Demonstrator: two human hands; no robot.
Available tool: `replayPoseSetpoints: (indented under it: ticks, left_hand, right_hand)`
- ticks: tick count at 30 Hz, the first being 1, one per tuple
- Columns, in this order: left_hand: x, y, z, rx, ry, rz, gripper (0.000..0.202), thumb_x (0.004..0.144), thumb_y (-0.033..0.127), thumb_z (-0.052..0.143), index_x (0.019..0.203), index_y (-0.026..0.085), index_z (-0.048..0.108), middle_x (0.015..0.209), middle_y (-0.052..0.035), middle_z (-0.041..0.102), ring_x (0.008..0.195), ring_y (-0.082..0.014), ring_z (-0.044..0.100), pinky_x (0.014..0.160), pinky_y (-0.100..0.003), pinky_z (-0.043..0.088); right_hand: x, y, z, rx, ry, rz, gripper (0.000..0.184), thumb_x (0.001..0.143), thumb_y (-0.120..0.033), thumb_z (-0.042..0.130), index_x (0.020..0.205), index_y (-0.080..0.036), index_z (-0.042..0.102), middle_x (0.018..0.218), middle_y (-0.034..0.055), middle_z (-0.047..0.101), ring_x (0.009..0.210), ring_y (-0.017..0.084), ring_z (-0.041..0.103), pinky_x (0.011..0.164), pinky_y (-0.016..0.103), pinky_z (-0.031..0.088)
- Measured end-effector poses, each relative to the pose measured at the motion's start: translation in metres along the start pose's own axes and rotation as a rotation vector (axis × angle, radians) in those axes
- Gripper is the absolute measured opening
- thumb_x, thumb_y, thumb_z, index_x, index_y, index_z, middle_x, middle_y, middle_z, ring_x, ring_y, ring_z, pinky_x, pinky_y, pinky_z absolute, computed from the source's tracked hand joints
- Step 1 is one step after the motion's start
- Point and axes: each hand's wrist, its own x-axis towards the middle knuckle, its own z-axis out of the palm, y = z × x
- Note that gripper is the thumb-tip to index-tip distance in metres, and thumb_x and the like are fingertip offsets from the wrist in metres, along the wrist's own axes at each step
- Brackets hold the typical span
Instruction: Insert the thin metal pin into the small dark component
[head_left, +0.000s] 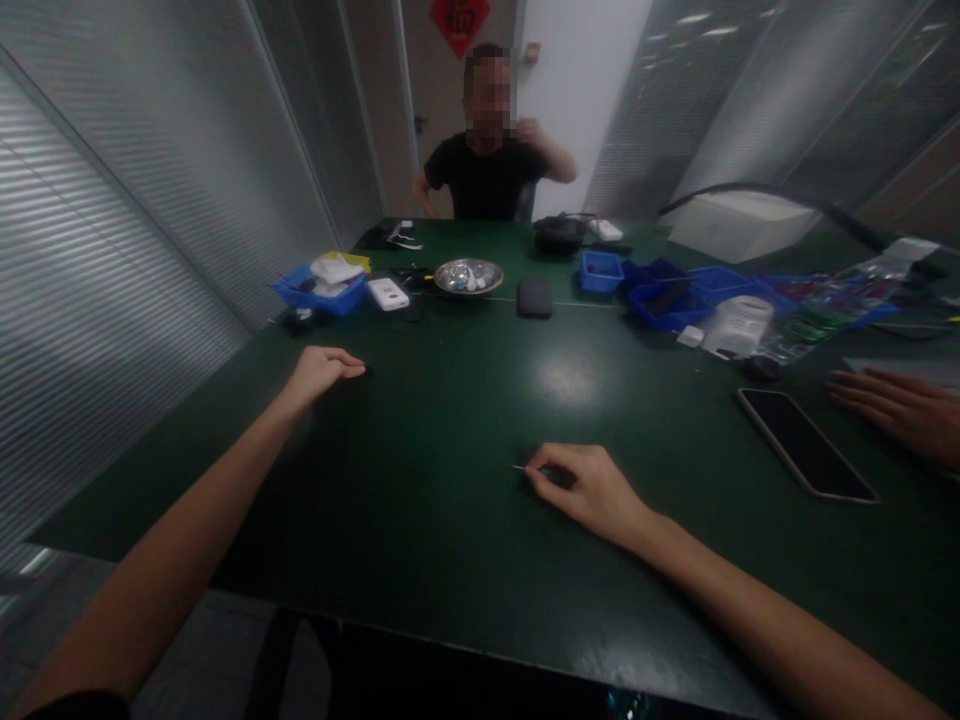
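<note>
My left hand (321, 374) is closed in a pinch low over the left part of the dark green table (442, 540). A small dark piece (368, 371) shows at its fingertips, too small to name. Nearer to me, right of the middle, my right hand (592, 487) rests on its side with thumb and forefinger pinched together. A thin, light-coloured, needle-like piece (517, 467) sticks out to the left from that pinch. The rest of it is hidden by the fingers.
A phone (806, 444) lies to the right, beside another person's hand (900, 408). Farther back stand a metal bowl (469, 290), a black box (534, 299), blue trays (601, 272), a filled blue basket (330, 298) and a clear bottle (832, 305). A person (487, 180) sits opposite.
</note>
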Motion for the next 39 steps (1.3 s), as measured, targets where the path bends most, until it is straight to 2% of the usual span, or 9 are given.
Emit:
replayPoseSetpoints:
  ticks: [8,11,14,18,21,23,27,30,39]
  left_hand:
    - [0.014,-0.007,0.006,-0.019,0.028,0.024,0.016,0.063,0.028,0.082,0.075,0.018,0.08,0.088,-0.0103,0.079,0.088,-0.0279,0.072,0.08,-0.037,0.054]
    - [0.001,-0.006,0.006,0.142,0.042,0.133,0.018,0.075,0.033,0.077,0.085,0.019,0.081,0.093,-0.0094,0.079,0.086,-0.026,0.072,0.08,-0.037,0.053]
    - [-0.022,-0.002,0.008,0.317,0.06,0.345,0.025,0.089,0.039,0.068,0.099,0.019,0.079,0.102,-0.0093,0.077,0.089,-0.0254,0.07,0.081,-0.038,0.052]
    - [-0.061,0.021,0.028,0.379,-0.114,0.59,0.027,0.098,0.038,0.058,0.111,0.02,0.075,0.115,-0.0101,0.073,0.102,-0.0256,0.067,0.09,-0.04,0.052]
    - [-0.094,0.049,0.062,0.294,-0.356,0.703,0.024,0.1,0.034,0.059,0.114,0.023,0.074,0.116,-0.0082,0.071,0.108,-0.0249,0.065,0.094,-0.04,0.051]
    - [-0.116,0.066,0.088,0.215,-0.483,0.749,0.022,0.099,0.033,0.062,0.115,0.023,0.073,0.113,-0.0072,0.071,0.102,-0.0223,0.064,0.088,-0.036,0.052]
    - [-0.144,0.085,0.128,0.129,-0.553,0.803,0.016,0.096,0.028,0.067,0.109,0.021,0.072,0.103,-0.0061,0.069,0.094,-0.0204,0.062,0.083,-0.033,0.049]
    - [-0.15,0.088,0.137,0.103,-0.555,0.82,0.015,0.095,0.027,0.067,0.109,0.021,0.071,0.104,-0.0056,0.069,0.098,-0.0218,0.061,0.087,-0.035,0.048]
    - [-0.148,0.087,0.134,0.095,-0.641,0.876,0.02,0.1,0.03,0.064,0.118,0.023,0.071,0.111,-0.006,0.07,0.107,-0.0223,0.061,0.097,-0.038,0.044]
  right_hand:
    - [0.0,0.002,0.001,-0.009,0.007,-0.007,0.018,0.098,-0.029,0.059,0.091,-0.02,0.073,0.079,0.001,0.071,0.065,0.014,0.063,0.061,0.025,0.046]
    - [-0.001,0.001,0.002,-0.004,0.005,0.001,0.018,0.099,-0.03,0.059,0.092,-0.021,0.073,0.081,0.0012,0.071,0.068,0.014,0.064,0.062,0.025,0.047]
    - [-0.001,0.001,0.002,-0.005,0.007,-0.003,0.019,0.1,-0.031,0.058,0.092,-0.02,0.073,0.081,0.0017,0.072,0.068,0.014,0.064,0.063,0.025,0.047]
    - [0.001,0.003,0.003,-0.008,0.017,-0.006,0.019,0.099,-0.031,0.059,0.093,-0.02,0.073,0.081,0.0015,0.072,0.065,0.013,0.063,0.062,0.025,0.047]
    - [0.001,0.005,0.004,-0.007,0.029,-0.002,0.018,0.099,-0.031,0.059,0.093,-0.021,0.073,0.081,0.0012,0.073,0.065,0.013,0.064,0.061,0.025,0.046]
    - [0.002,0.005,0.005,-0.007,0.037,0.003,0.018,0.099,-0.031,0.059,0.094,-0.021,0.073,0.082,0.0011,0.073,0.065,0.014,0.065,0.061,0.025,0.046]
    - [0.001,0.005,0.005,-0.007,0.045,-0.006,0.018,0.099,-0.031,0.059,0.093,-0.021,0.072,0.082,0.0012,0.074,0.067,0.014,0.066,0.062,0.025,0.047]
    - [0.002,0.004,0.004,-0.006,0.04,-0.017,0.016,0.099,-0.029,0.059,0.093,-0.022,0.072,0.082,0.0009,0.073,0.068,0.014,0.066,0.061,0.025,0.047]
    - [0.004,0.002,0.008,-0.05,0.021,-0.051,0.016,0.099,-0.029,0.059,0.09,-0.022,0.07,0.078,0.0004,0.07,0.067,0.014,0.064,0.063,0.025,0.045]
